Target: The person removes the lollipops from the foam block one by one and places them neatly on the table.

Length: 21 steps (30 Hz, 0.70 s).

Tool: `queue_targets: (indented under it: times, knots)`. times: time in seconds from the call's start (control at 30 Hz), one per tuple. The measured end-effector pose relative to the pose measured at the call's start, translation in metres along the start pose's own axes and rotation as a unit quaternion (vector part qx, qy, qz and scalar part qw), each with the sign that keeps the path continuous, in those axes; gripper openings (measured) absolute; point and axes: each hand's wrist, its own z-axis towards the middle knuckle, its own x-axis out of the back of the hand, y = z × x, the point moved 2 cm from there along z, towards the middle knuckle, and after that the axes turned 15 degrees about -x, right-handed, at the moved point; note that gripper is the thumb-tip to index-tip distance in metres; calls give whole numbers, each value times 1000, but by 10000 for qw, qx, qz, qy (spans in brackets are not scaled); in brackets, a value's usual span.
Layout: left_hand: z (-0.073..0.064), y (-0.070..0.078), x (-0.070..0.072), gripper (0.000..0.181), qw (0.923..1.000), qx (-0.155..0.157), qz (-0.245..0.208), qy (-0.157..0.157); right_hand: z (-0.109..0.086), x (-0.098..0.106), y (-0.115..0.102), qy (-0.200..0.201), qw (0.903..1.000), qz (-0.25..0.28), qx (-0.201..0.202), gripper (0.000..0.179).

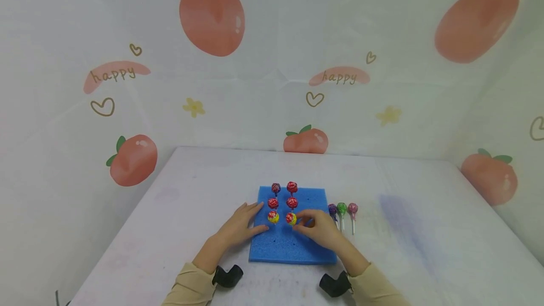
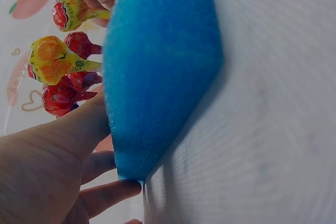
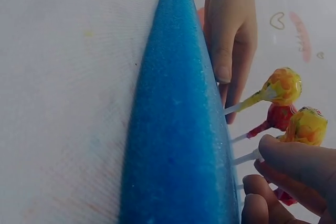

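Note:
Several wrapped lollipops stand by their sticks in a blue foam block [image 1: 280, 247], in two columns. At the near end of the right column, my right hand [image 1: 318, 228] pinches the yellow-and-red lollipop [image 1: 291, 218] just below its head; in the right wrist view its white stick [image 3: 245, 158] meets the foam. A second yellow-and-red lollipop [image 1: 273, 217] stands to its left, with red lollipops [image 1: 292, 202] behind. My left hand [image 1: 238, 225] rests with spread fingers on the foam's left edge, thumb near the left column. In the left wrist view its fingers [image 2: 107, 195] reach along the block's side.
To the right of the foam, a purple lollipop [image 1: 333, 209], a green lollipop [image 1: 342, 208] and a pink lollipop [image 1: 352, 208] lie on the white table [image 1: 408, 259]. A fruit-printed white cloth [image 1: 255, 98] hangs behind the table.

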Motion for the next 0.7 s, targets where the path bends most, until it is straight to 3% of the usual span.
queue_targets:
  times: [0.7]
  knots:
    - [2,-5,-2,70,9999,93,-131,9,-1,-8,-1,131,9998,-101,135,20]
